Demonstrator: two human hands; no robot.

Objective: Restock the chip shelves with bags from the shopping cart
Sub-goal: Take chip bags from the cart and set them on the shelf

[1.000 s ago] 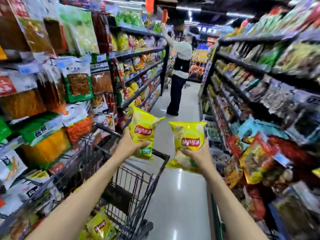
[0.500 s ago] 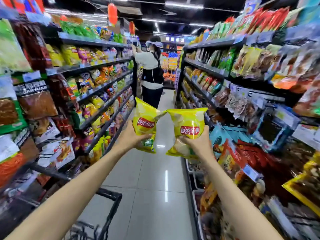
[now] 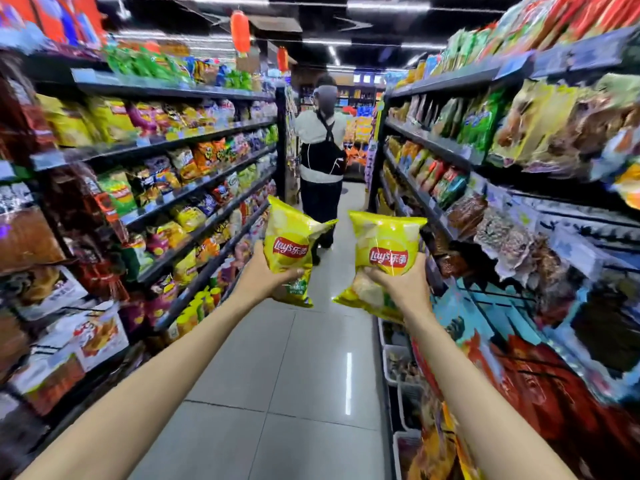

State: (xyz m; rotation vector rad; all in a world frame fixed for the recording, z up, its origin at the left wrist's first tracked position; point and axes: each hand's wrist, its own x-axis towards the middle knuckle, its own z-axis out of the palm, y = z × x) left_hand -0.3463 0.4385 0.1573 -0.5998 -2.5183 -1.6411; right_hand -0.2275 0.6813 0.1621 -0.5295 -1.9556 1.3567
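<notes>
Two yellow Lay's chip bags were held out at arm's length over the aisle floor [image 3: 277, 375], the left bag [image 3: 290, 247] gripped by the left hand [image 3: 263, 278] and the right bag [image 3: 382, 258] by the right hand [image 3: 401, 289], between stocked snack shelves [image 3: 194, 181] as another shopper [image 3: 322, 161] stood ahead.

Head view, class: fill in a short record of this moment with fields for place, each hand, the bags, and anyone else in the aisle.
place: shop aisle between the left shelves and the right shelves
left hand: grips the left yellow chip bag near its lower end
right hand: grips the right yellow chip bag near its lower end
bags: apart, not touching
other person: ahead in the aisle, back turned
shopping cart: not in view
</notes>
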